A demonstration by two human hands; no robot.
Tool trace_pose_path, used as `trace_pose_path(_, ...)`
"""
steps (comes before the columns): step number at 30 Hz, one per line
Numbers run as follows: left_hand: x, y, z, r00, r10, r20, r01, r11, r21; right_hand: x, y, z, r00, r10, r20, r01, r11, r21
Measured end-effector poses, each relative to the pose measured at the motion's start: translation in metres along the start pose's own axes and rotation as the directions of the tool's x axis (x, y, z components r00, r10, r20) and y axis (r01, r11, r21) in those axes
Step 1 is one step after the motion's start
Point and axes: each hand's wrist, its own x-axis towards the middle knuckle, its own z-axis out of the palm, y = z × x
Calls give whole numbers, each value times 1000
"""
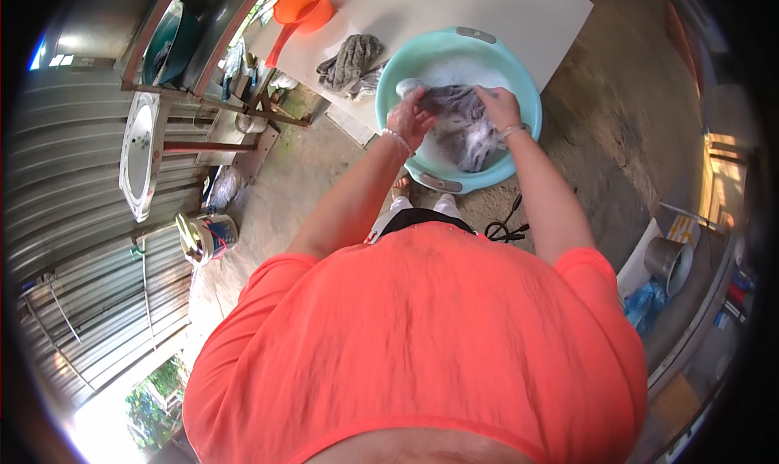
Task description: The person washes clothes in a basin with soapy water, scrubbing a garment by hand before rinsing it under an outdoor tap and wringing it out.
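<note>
"Corrugated metal wall (73,188) is lining the left, and rough brown floor (596,131) is spreading below. What's showing up close?"

"Coral shirt (438,326) is filling the near side, and both forearms (342,180) are stretching forward."

"Now the hands!"

"Left hand (411,118) is resting at the left edge of a soaked gray cloth (466,123), palm partly showing, fingers half bent and slightly spread. Whether they're gripping fabric, I cannot tell."

"And the right?"

"Right hand (498,107) is bending over the cloth's far right edge, fingers pointing inward. Their tips are blending into the fabric, so I cannot tell how far they're closing, either."

"Where's that cloth sitting?"

"It's lying bunched inside the aqua basin (527,78), between the hands, with white suds (462,64) foaming around it."

"Farther out?"

"Pale worktop (535,5) is stretching away behind the basin. Another gray cloth (350,60) is lying crumpled on it, just left of the basin, and beyond that an orange dipper (312,9) is resting, handle angling nearer us."

"And out left?"

"White bucket (219,235) is standing near the wall!"
</note>
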Motion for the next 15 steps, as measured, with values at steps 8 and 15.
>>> trace_pose_path(8,-36,0,-9,996,-74,-47,81,984,161,-30,27,47,976,-69,204,143,917,-373)
trace_pose_path(15,-35,-35,1,873,-476,107,464,878,114,-21,-27,15,1000,23,17,-21,993,-119)
